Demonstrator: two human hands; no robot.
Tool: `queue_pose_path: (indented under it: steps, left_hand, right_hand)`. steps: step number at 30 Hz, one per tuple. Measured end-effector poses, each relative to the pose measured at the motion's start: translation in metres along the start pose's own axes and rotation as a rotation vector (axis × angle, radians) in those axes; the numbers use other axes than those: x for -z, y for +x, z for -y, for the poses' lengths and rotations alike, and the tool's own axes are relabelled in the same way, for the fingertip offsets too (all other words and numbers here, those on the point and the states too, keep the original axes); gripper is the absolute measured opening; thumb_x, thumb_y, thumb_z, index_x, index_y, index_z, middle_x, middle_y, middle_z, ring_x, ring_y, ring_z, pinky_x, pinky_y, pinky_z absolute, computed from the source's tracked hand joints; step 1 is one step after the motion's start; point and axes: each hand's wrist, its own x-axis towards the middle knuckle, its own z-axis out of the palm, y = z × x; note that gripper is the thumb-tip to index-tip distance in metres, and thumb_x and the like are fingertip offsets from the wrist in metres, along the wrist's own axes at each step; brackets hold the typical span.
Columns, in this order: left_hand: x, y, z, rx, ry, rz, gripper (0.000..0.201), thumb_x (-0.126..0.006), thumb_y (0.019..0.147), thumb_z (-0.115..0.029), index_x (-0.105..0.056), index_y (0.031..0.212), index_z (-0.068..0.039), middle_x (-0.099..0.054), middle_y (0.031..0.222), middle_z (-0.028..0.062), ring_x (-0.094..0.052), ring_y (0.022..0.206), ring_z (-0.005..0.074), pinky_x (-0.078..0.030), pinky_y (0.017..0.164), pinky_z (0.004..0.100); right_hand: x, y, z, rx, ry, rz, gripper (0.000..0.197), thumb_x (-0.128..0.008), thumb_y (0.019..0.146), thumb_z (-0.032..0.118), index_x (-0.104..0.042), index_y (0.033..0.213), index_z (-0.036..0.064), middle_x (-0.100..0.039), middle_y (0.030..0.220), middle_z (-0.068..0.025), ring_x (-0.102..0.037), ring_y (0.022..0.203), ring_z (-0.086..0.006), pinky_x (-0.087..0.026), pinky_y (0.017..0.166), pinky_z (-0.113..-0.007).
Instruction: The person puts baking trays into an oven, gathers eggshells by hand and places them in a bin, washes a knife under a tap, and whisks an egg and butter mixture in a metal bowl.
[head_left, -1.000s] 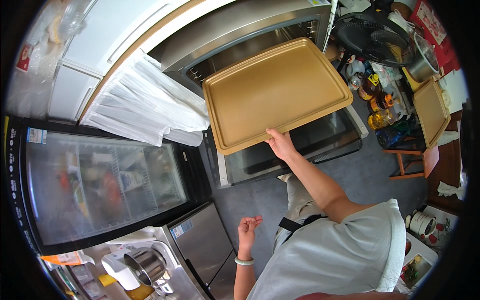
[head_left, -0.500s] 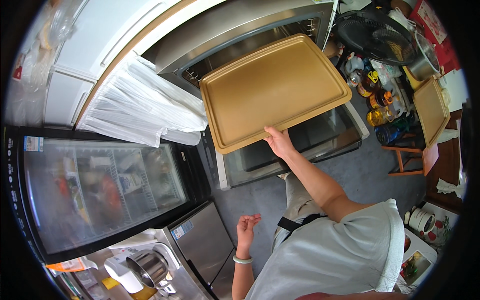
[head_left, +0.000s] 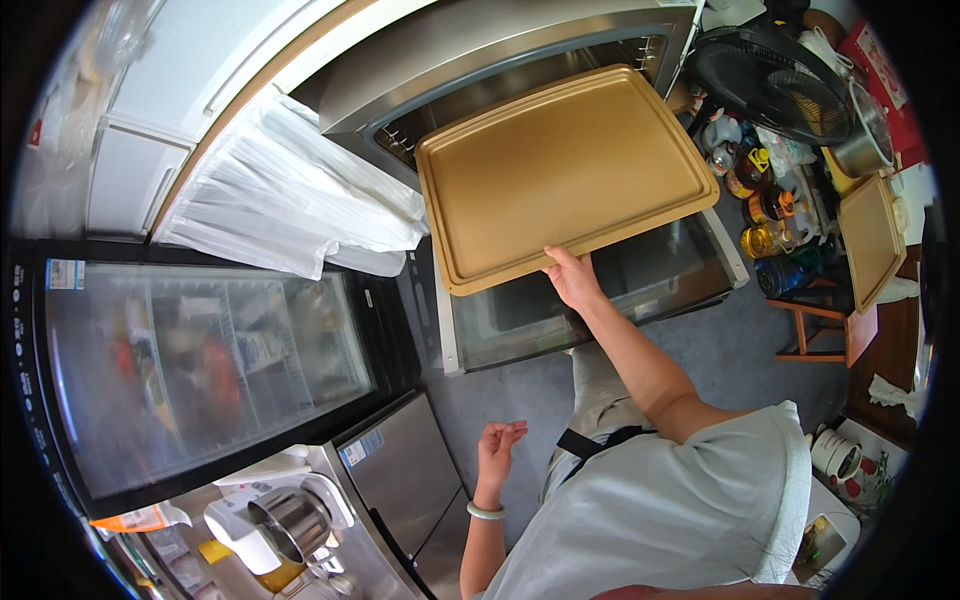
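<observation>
A gold rectangular baking tray [head_left: 565,180] with a raised rim slants across the front of the oven [head_left: 500,45], its far part at the oven's mouth. My right hand [head_left: 572,278] grips the near rim, thumb on top and the other fingers hidden beneath. Below the tray the oven door [head_left: 500,325] hangs down open, showing dark glass. Lower down, close to my body, my left hand [head_left: 496,452] is held in the air with nothing in it. Its fingers are loosely bent, and a pale bangle [head_left: 486,511] circles the wrist.
A glass-topped freezer [head_left: 220,360] stands at left, beneath a white curtain [head_left: 290,190]. A mixer with a steel bowl [head_left: 290,522] sits on the steel counter at lower left. On the right are a black fan [head_left: 770,85], several bottles [head_left: 765,205], a wooden stool [head_left: 825,330] and another gold tray [head_left: 870,240].
The view has shifted slightly. The tray and my right hand appear a little farther right, still joined at the near rim. My left hand has hardly moved.
</observation>
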Motion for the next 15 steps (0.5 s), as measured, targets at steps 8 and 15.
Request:
queue_pose_path:
  steps: [8,15]
  left_hand:
    - [-0.004,0.006,-0.011,0.008,0.021,-0.032,0.017,-0.048,0.094,-0.018,-0.047,0.092,-0.001,-0.063,0.099,0.0162,-0.062,0.090,0.0213,-0.048,0.082,0.0321]
    - [0.002,0.008,-0.002,0.008,-0.012,-0.051,0.015,-0.048,0.094,-0.017,-0.046,0.092,-0.002,-0.063,0.100,0.0163,-0.062,0.090,0.0214,-0.048,0.081,0.0319]
  right_hand:
    - [0.005,0.040,-0.014,-0.004,-0.056,-0.029,0.035,-0.054,0.081,-0.003,-0.045,0.112,0.0101,-0.053,0.109,-0.0035,-0.055,0.101,-0.0165,-0.049,0.084,-0.041]
    - [-0.014,0.131,-0.018,-0.133,-0.080,-0.031,0.040,-0.057,0.084,0.004,-0.041,0.121,0.0076,-0.049,0.116,-0.0070,-0.052,0.106,-0.0227,-0.043,0.092,-0.048]
